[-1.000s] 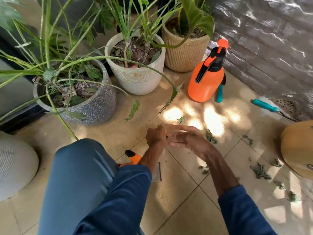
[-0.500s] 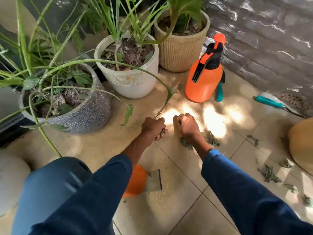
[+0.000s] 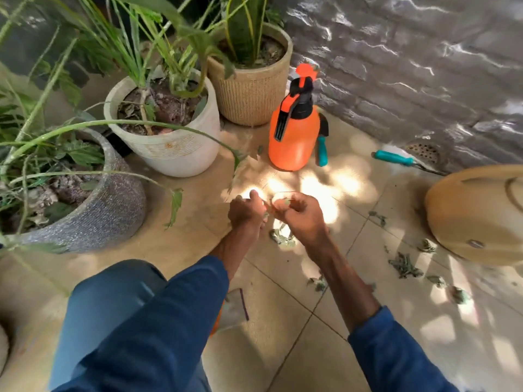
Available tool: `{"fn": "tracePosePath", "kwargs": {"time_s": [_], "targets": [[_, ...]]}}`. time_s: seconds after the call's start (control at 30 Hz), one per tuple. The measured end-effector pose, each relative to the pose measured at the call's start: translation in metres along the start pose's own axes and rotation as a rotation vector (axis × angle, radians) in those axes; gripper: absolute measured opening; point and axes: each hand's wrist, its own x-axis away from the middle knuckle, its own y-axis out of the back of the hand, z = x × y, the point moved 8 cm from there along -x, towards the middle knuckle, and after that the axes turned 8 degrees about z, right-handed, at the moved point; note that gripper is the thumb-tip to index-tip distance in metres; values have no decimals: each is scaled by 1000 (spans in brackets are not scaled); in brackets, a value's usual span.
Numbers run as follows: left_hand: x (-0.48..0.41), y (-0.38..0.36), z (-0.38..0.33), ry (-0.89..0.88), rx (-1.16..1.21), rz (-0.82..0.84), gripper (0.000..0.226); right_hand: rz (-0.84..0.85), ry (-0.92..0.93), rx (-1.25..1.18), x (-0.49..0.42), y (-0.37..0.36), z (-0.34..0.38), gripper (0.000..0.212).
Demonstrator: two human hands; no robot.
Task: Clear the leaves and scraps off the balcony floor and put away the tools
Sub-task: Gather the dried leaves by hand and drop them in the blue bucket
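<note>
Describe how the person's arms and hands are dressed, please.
Both arms wear dark blue long sleeves, the left sleeve and the right sleeve, pushed up so the forearms are bare. The left hand and right hand are bare: no gloves. No ring, watch or marking shows.

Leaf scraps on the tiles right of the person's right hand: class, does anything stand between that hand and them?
Nothing visible does. The right hand is raised beside the left hand, and only bare tile separates it from the leaf scraps. The tan pot lies just beyond them, not in the path.
</note>
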Motion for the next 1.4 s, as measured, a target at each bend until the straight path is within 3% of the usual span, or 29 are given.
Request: {"fn": "tracePosePath", "kwargs": {"time_s": [0.13,0.33,0.47,0.67,0.8,0.93,1.07,1.13,1.2,1.27,1.33,1.4], "targets": [[6,-22,5,54,34,-12,42,6,116,269,18,-3,28,26],[22,-61,9,160,162,188,27,3,94,351,32,7,31,44],[34,-83,11,241,242,324,39,-12,46,471,32,18,26,30],[70,-87,-11,157,321,431,45,-111,67,483,40,37,42,28],[67,-83,-17,302,410,407,17,-236,15,335,50,45,54,34],[57,-79,-20,279,450,411,26,-184,1,197,53,40,55,16],[54,-78,-22,264,427,457,34,14,-35,-108,65,38,54,34],[59,-82,-27,250,450,518,40,-9,-73,-114,71,54,41,30],[68,-90,-33,209,441,617,43,-102,-111,6,80,79,14,23],[72,-93,-31,218,424,631,42,-148,-161,341,91,96,-20,15],[76,-95,-30,234,392,633,39,-118,-220,585,102,98,-54,17],[78,-100,-32,229,378,661,37,-58,-280,650,108,93,-80,26]]}}
